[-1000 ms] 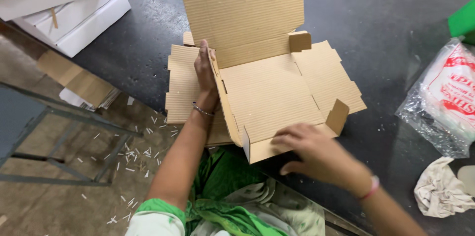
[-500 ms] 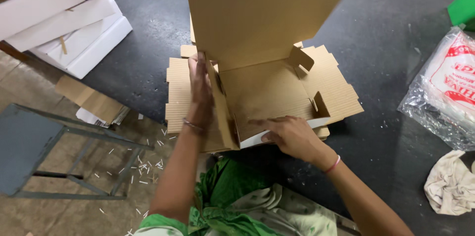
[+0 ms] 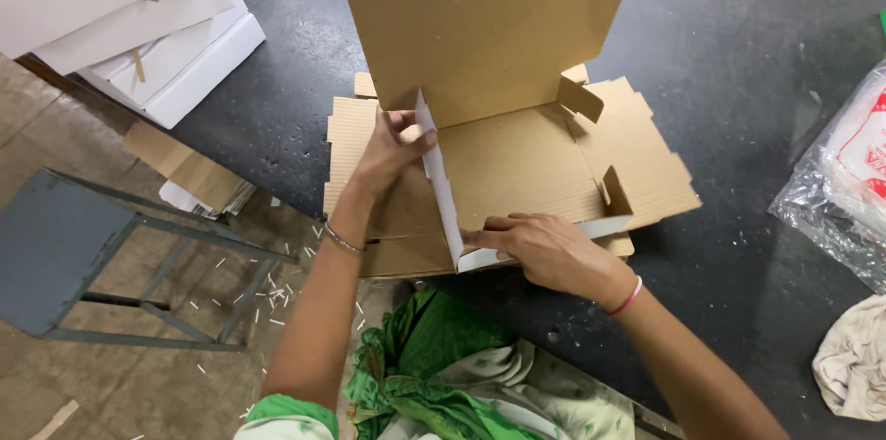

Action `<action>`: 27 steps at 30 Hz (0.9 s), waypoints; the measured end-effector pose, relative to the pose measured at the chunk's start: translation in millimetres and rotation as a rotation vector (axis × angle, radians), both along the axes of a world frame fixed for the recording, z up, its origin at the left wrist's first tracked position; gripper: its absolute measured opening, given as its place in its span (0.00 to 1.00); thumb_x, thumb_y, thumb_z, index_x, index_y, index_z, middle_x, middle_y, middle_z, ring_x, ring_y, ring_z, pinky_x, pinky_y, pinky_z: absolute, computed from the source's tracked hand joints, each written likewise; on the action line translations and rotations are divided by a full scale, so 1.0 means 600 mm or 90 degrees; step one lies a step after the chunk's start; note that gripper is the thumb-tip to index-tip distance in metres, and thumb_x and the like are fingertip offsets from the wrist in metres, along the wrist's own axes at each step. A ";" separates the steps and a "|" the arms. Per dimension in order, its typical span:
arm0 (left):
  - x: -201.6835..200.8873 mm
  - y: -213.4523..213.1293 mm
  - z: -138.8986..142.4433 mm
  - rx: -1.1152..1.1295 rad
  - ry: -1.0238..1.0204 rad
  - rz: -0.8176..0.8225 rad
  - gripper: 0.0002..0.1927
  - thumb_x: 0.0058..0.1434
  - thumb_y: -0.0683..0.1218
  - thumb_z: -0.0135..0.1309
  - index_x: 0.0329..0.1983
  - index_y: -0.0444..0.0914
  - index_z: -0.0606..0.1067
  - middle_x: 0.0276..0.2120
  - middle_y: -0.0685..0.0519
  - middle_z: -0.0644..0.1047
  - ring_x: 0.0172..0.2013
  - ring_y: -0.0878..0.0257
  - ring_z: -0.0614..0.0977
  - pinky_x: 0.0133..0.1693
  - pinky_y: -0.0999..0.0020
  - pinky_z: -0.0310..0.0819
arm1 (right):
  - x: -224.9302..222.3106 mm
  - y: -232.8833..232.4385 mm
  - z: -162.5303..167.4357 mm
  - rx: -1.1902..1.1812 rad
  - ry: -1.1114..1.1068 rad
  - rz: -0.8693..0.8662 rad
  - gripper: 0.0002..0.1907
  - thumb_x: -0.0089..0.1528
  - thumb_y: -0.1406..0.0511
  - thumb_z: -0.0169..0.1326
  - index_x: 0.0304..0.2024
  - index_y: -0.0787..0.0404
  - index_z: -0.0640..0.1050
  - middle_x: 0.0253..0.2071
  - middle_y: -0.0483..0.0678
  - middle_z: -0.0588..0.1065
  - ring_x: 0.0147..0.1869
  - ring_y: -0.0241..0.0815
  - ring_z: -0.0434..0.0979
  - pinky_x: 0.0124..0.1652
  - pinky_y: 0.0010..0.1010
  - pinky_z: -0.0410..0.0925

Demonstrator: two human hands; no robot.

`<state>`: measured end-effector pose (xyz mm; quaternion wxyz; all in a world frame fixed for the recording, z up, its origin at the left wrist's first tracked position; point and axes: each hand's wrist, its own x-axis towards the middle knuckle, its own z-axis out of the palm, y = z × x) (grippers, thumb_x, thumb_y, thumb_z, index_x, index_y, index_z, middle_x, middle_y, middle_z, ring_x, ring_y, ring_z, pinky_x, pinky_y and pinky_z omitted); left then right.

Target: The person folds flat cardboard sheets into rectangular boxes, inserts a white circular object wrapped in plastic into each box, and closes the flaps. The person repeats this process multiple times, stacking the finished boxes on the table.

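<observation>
While the cardboard box [image 3: 526, 163] is taking shape, I'm folding.
Left hand [image 3: 392, 149] is pinching the side wall [image 3: 438, 177] upright (steadying it); right hand [image 3: 540, 246] is gripping the front flap [image 3: 554, 241].

A packing workshop: stacked white boxes [image 3: 138, 34], flat cardboard sheets [image 3: 189, 177], scrap-littered floor [image 3: 138, 385].
</observation>
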<state>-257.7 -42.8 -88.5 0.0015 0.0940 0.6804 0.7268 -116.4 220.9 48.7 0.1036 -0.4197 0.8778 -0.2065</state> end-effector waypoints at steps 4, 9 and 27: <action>0.013 0.025 0.023 0.071 -0.028 0.039 0.40 0.52 0.48 0.72 0.56 0.30 0.57 0.54 0.44 0.73 0.56 0.59 0.76 0.53 0.62 0.81 | 0.021 0.012 -0.030 -0.086 0.052 -0.101 0.18 0.56 0.71 0.55 0.48 0.56 0.81 0.44 0.48 0.79 0.48 0.53 0.78 0.43 0.43 0.69; 0.038 0.042 0.050 0.045 -0.013 0.026 0.37 0.51 0.44 0.73 0.57 0.28 0.65 0.53 0.40 0.75 0.54 0.56 0.79 0.52 0.60 0.81 | 0.044 0.019 -0.079 -0.176 0.210 -0.193 0.05 0.56 0.66 0.61 0.35 0.57 0.82 0.35 0.43 0.80 0.41 0.45 0.79 0.43 0.37 0.69; 0.062 0.122 -0.002 -0.218 0.325 0.469 0.38 0.54 0.37 0.60 0.63 0.25 0.54 0.52 0.33 0.71 0.52 0.44 0.74 0.54 0.53 0.69 | 0.080 -0.069 -0.057 -0.063 0.215 -0.321 0.31 0.55 0.58 0.63 0.56 0.67 0.72 0.48 0.56 0.75 0.53 0.54 0.75 0.58 0.42 0.64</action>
